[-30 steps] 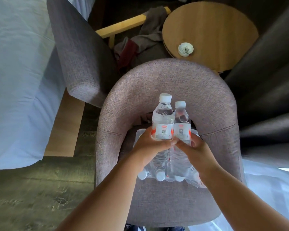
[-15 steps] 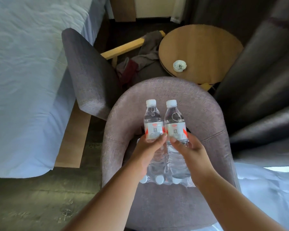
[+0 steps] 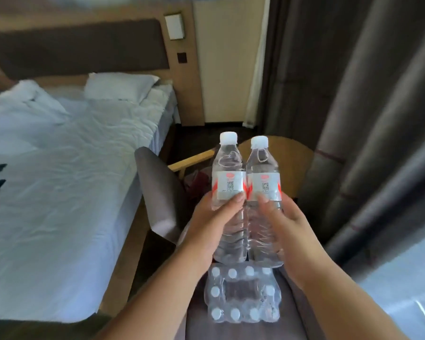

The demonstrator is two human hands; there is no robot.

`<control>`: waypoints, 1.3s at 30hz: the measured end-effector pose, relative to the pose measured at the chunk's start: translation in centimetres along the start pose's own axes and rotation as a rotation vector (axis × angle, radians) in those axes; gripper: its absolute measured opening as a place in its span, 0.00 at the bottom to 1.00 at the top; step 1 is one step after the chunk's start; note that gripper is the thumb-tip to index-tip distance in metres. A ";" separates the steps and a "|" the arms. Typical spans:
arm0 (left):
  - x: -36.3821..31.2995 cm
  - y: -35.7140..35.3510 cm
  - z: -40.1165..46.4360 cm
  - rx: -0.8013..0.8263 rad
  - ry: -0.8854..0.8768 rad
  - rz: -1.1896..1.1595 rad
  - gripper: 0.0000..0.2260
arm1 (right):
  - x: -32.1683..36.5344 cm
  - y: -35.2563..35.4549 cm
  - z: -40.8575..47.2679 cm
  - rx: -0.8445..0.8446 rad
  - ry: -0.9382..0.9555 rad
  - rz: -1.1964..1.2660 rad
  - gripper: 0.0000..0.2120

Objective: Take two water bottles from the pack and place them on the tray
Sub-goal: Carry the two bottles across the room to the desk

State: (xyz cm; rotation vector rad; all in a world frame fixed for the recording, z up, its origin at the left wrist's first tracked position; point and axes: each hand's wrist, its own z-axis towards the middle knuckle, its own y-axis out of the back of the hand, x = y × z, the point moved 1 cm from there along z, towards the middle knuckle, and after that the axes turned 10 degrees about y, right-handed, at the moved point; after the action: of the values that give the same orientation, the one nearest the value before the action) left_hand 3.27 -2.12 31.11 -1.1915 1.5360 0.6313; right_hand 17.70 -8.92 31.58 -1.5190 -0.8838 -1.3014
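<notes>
Bottles are out of the pack and in the air, so the step in hand looks like the carry to the tray, which is nowhere in view. Your left hand (image 3: 207,225) is closed round the left bottle (image 3: 228,192) and your right hand (image 3: 292,231) round the right bottle (image 3: 264,197), each grip sitting at mid-body just under the label. Keep them upright and close together as they are now, sides touching, and wrap the fingers fully; the thin ribbed walls will probably give under a hard squeeze. Both are clear plastic, full, white-capped, with white and red labels. They hang just above the pack (image 3: 242,295), which rests on the grey chair seat (image 3: 290,312) near its front edge, shrink-wrapped, white caps showing; a dark gap at its middle may be the emptied slots, though blur hides it.
</notes>
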 end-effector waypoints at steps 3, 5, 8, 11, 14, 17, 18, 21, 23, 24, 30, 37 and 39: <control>-5.5 -1.1 -3.2 0.013 -0.105 -0.018 0.16 | 6.3 -1.7 -2.0 -0.016 0.126 -0.019 0.15; -8.1 -1.7 -5.0 0.044 -0.162 -0.029 0.22 | 10.1 -2.6 -3.4 -0.022 0.217 -0.022 0.15; -12.3 -2.6 -7.7 0.092 -0.233 -0.033 0.21 | 15.1 -3.5 -5.2 -0.009 0.302 -0.018 0.14; -16.1 -3.9 -10.3 0.133 -0.318 -0.016 0.14 | 19.1 -4.1 -6.6 0.004 0.379 -0.013 0.13; -18.3 -4.8 -11.9 0.145 -0.385 -0.006 0.14 | 21.4 -4.4 -7.4 -0.005 0.435 -0.009 0.13; -19.3 -5.3 -12.4 0.165 -0.429 0.001 0.14 | 22.5 -4.5 -7.8 -0.016 0.453 -0.001 0.13; -19.4 -5.4 -12.5 0.167 -0.438 0.000 0.14 | 22.7 -4.4 -7.9 -0.013 0.454 0.000 0.13; -19.3 -5.8 -12.9 0.158 -0.444 0.002 0.16 | 22.7 -4.1 -8.1 -0.007 0.450 -0.003 0.13; -19.0 -6.1 -13.0 0.140 -0.431 -0.004 0.15 | 22.6 -3.7 -8.1 -0.001 0.450 -0.012 0.14; -18.8 -6.3 -13.1 0.136 -0.419 -0.009 0.13 | 22.6 -3.4 -8.0 0.003 0.446 -0.012 0.14; -17.7 -7.4 -14.1 0.143 -0.377 0.027 0.06 | 22.5 -2.0 -7.7 0.054 0.423 -0.015 0.16; -16.2 -6.7 -14.6 -0.052 -0.376 -0.046 0.18 | 21.3 -2.1 -7.0 0.228 0.380 -0.011 0.15; -15.7 -5.9 -15.3 -0.121 -0.365 -0.062 0.18 | 20.9 -2.6 -6.7 0.263 0.371 -0.030 0.10</control>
State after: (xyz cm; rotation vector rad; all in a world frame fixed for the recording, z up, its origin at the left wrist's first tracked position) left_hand 1.85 -11.70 51.63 -1.1359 1.1630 0.8585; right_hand 16.99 -15.32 52.70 -1.0226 -0.8004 -1.3715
